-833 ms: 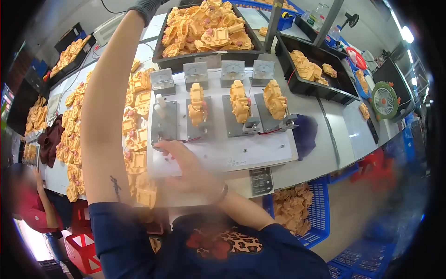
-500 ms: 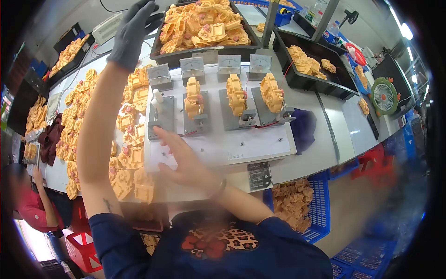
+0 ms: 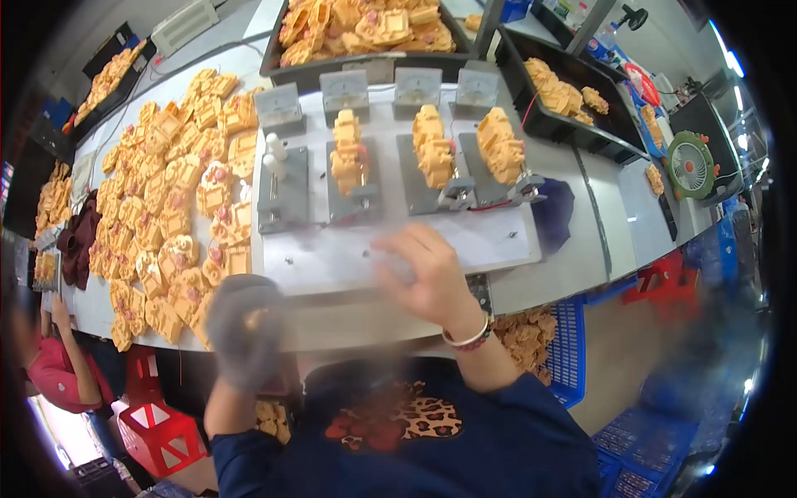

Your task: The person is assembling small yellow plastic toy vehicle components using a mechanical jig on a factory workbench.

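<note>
My left hand [image 3: 245, 332], in a grey glove and smeared by motion, is low over the table's near edge. A small patch of a yellow plastic part [image 3: 256, 319] shows within its closed fingers; most of that part is hidden. Bare and wearing a bracelet, my right hand [image 3: 427, 278] hovers at the front of the white board [image 3: 332, 261], its fingers loosely bent and apart with nothing seen in them. Yellow housings sit on the second fixture [image 3: 347, 158], the third fixture [image 3: 433, 153] and the right-hand fixture [image 3: 501, 149]. The leftmost fixture [image 3: 284, 195] carries only white posts.
Analog meters [image 3: 344, 91] stand behind the fixtures. Many yellow parts [image 3: 158, 207] cover the table at left. Black trays of parts stand at the back [image 3: 374, 62] and right [image 3: 581, 133]. A green fan [image 3: 691, 162] and blue crate [image 3: 569, 349] are to the right.
My left hand has come down from the far bin to the near edge, with a yellow part now showing in it. My right hand has moved right, away from the leftmost fixture.
</note>
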Demonstrator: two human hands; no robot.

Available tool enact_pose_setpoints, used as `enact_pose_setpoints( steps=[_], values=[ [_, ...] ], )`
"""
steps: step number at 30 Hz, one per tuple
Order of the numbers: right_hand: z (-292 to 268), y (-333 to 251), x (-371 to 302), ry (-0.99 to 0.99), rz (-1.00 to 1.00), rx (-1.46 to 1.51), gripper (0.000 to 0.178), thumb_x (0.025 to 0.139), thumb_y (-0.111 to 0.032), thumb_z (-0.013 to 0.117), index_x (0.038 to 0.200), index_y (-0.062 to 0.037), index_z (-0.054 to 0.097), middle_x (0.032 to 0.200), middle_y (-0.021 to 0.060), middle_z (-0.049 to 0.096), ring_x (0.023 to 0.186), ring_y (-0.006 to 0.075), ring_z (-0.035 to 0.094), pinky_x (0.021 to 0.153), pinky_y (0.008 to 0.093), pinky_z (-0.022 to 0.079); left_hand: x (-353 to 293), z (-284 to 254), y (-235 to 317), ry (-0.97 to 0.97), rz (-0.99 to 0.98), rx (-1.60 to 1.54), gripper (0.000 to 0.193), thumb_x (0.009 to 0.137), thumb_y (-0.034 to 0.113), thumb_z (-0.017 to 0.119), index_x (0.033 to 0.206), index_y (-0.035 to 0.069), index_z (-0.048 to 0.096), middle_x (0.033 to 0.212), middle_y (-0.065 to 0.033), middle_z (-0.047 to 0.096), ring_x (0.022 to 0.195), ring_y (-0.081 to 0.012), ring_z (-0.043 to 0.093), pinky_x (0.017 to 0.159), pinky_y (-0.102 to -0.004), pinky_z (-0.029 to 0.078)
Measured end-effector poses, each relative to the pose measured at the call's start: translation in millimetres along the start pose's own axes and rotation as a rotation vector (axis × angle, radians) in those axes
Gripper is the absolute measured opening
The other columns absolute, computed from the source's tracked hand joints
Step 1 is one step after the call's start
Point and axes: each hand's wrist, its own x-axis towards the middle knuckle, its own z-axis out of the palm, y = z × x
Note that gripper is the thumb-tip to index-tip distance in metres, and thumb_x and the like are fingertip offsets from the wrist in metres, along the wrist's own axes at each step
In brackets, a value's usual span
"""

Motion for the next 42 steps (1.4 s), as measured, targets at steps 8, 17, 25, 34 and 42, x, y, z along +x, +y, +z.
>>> enact_pose_setpoints(
  steps=[8, 17, 25, 34, 42],
  values=[
    [26.7, 17.3, 7.3, -0.016, -0.042, -0.116, 0.013, 0.072, -0.008, 0.068, 0.081, -0.0041, 0.059, 0.081, 0.0123, 0.056, 0.079, 0.032, 0.056, 0.072, 0.0392, 0.047, 4.2, 76.0, -33.3, 0.084, 0.161, 0.221, 0.021, 0.069, 0.002, 0.07, 0.087, 0.009, 0.063, 0.082, -0.0062, 0.059, 0.077, -0.0258, 0.057, 0.07, -0.0363, 0.045],
    [24.5, 15.2, 7.6, -0.11, -0.087, -0.112, 0.012, 0.073, -0.008, 0.066, 0.079, -0.0035, 0.057, 0.081, 0.0113, 0.054, 0.08, 0.0297, 0.053, 0.072, 0.0399, 0.044, 3.4, 85.6, -46.9, 0.133, 0.096, 0.245, 0.019, 0.071, 0.003, 0.071, 0.088, 0.009, 0.064, 0.082, -0.0067, 0.059, 0.074, -0.0264, 0.057, 0.068, -0.0364, 0.046],
    [22.8, 14.5, 8.3, -0.038, 0.019, -0.003, 0.009, 0.075, -0.004, 0.067, 0.083, -0.0027, 0.062, 0.083, 0.0113, 0.056, 0.082, 0.0293, 0.054, 0.071, 0.0377, 0.045, 3.4, 80.8, -44.8, 0.066, 0.002, 0.188, 0.021, 0.07, 0.001, 0.071, 0.089, 0.008, 0.064, 0.081, -0.0072, 0.059, 0.074, -0.0264, 0.057, 0.066, -0.0362, 0.046],
    [26.5, 10.0, 8.8, -0.001, 0.062, -0.154, 0.011, 0.073, -0.004, 0.072, 0.081, -0.0047, 0.064, 0.083, 0.0086, 0.057, 0.081, 0.0272, 0.055, 0.073, 0.0379, 0.043, 2.4, 80.2, -44.6, 0.066, -0.043, 0.139, 0.021, 0.07, 0.001, 0.071, 0.088, 0.008, 0.065, 0.081, -0.0076, 0.059, 0.073, -0.0261, 0.057, 0.064, -0.0357, 0.046],
    [29.6, 13.0, 6.9, 0.001, 0.053, -0.094, 0.007, 0.08, -0.01, 0.067, 0.083, -0.0061, 0.062, 0.083, 0.0071, 0.056, 0.084, 0.0275, 0.053, 0.074, 0.0394, 0.039, 2.7, 78.1, -43.1, 0.051, -0.051, 0.132, 0.021, 0.07, 0.001, 0.071, 0.088, 0.007, 0.064, 0.082, -0.0083, 0.06, 0.073, -0.0264, 0.057, 0.064, -0.0358, 0.046]
  ],
)
